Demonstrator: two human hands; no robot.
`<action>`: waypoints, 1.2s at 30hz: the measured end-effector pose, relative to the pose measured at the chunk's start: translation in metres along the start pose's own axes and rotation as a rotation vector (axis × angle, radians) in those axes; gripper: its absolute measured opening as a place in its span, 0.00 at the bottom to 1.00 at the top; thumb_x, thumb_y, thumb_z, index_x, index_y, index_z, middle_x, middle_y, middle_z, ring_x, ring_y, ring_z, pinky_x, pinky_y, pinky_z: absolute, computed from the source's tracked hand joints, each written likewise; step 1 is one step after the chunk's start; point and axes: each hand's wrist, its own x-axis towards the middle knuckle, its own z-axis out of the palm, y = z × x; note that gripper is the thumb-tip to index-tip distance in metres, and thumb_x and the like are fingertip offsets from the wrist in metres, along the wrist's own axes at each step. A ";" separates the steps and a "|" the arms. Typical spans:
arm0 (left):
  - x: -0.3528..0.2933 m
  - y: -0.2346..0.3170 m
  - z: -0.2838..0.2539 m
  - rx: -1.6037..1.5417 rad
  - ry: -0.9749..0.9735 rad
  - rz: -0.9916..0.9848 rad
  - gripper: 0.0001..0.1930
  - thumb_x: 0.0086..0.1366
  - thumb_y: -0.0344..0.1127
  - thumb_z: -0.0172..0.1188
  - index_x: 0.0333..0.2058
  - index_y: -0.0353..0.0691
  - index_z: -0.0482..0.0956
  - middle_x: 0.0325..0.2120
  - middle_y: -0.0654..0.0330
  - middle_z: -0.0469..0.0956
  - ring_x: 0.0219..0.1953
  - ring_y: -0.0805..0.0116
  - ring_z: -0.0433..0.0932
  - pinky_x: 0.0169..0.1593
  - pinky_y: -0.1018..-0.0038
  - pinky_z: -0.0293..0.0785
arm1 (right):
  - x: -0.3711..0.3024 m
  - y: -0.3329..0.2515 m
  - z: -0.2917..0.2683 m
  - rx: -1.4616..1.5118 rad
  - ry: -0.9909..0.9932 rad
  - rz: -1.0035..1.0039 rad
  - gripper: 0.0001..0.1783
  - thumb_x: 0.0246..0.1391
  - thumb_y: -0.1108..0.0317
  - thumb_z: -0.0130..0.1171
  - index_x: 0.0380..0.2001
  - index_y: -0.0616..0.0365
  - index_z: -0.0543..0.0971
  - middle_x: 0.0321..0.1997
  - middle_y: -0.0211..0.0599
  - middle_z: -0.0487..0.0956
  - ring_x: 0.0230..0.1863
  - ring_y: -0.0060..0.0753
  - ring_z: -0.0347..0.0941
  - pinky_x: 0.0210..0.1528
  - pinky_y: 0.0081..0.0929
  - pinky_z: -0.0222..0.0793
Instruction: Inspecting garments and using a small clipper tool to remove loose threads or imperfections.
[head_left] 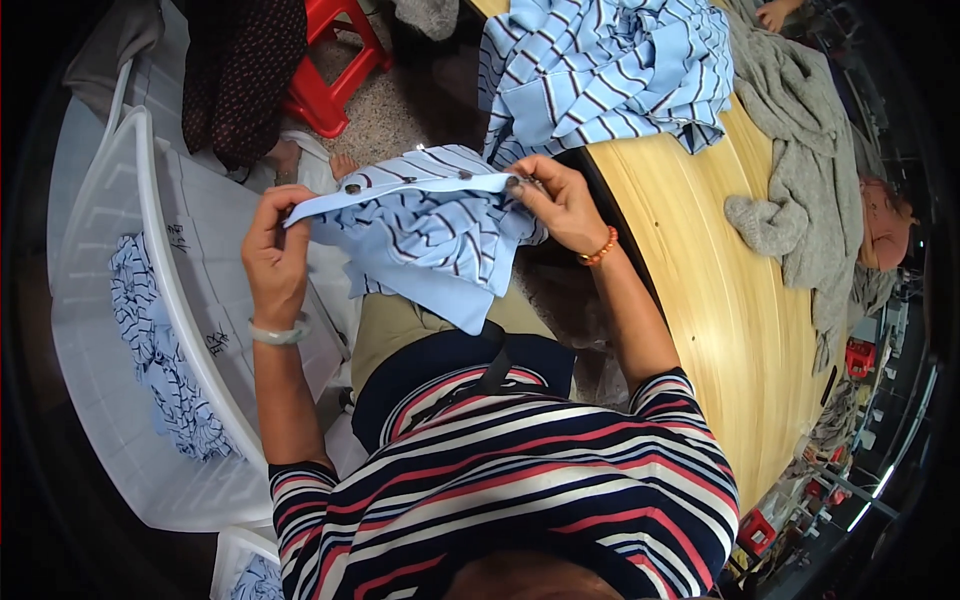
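A light blue knit garment (pixel 430 235) with dark and white stripes hangs between my two hands, above my lap. Along its upper edge runs a plain blue band with several dark buttons. My left hand (pixel 274 245), a pale bangle on its wrist, pinches the left end of that band. At the other end, my right hand (pixel 562 205) grips the band between thumb and fingers, close to a dark button. An orange bead bracelet circles the right wrist. The band is stretched nearly straight, while the rest of the garment drops in folds below it.
A pile of similar striped garments (pixel 610 75) lies on the wooden table (pixel 700 290) at my right, near grey knitwear (pixel 810 150). On my left stands a white plastic bin (pixel 110 440) with striped pieces (pixel 165 350) inside. Ahead are a red stool (pixel 335 75) and another person's legs (pixel 240 80).
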 end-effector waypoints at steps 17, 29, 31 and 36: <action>-0.081 -0.044 0.000 -0.849 0.034 -0.844 0.08 0.70 0.36 0.55 0.39 0.38 0.77 0.33 0.64 0.79 0.33 0.78 0.77 0.40 0.80 0.74 | -0.027 -0.026 -0.003 -0.390 -0.253 0.073 0.08 0.56 0.72 0.60 0.37 0.64 0.76 0.33 0.24 0.73 0.36 0.12 0.66 0.39 0.15 0.64; -0.035 0.017 0.074 -0.004 -0.265 -0.032 0.21 0.60 0.30 0.63 0.52 0.34 0.74 0.49 0.56 0.76 0.52 0.66 0.74 0.59 0.72 0.65 | -0.026 -0.022 0.003 0.050 -0.318 0.215 0.09 0.60 0.67 0.60 0.38 0.63 0.80 0.28 0.17 0.74 0.29 0.06 0.61 0.29 0.11 0.56; -0.023 0.027 0.092 -0.271 -0.428 -0.178 0.20 0.60 0.30 0.64 0.51 0.33 0.74 0.46 0.57 0.77 0.49 0.69 0.74 0.55 0.73 0.68 | -0.027 -0.029 0.006 0.096 -0.352 0.181 0.10 0.61 0.65 0.60 0.37 0.63 0.81 0.26 0.15 0.73 0.27 0.05 0.60 0.27 0.12 0.55; -0.017 0.028 0.102 -0.758 -0.672 -0.575 0.11 0.65 0.29 0.60 0.43 0.29 0.77 0.37 0.64 0.79 0.40 0.80 0.74 0.47 0.81 0.70 | -0.029 -0.035 0.000 0.106 -0.343 0.239 0.08 0.61 0.69 0.59 0.38 0.64 0.79 0.30 0.20 0.76 0.33 0.08 0.65 0.35 0.12 0.61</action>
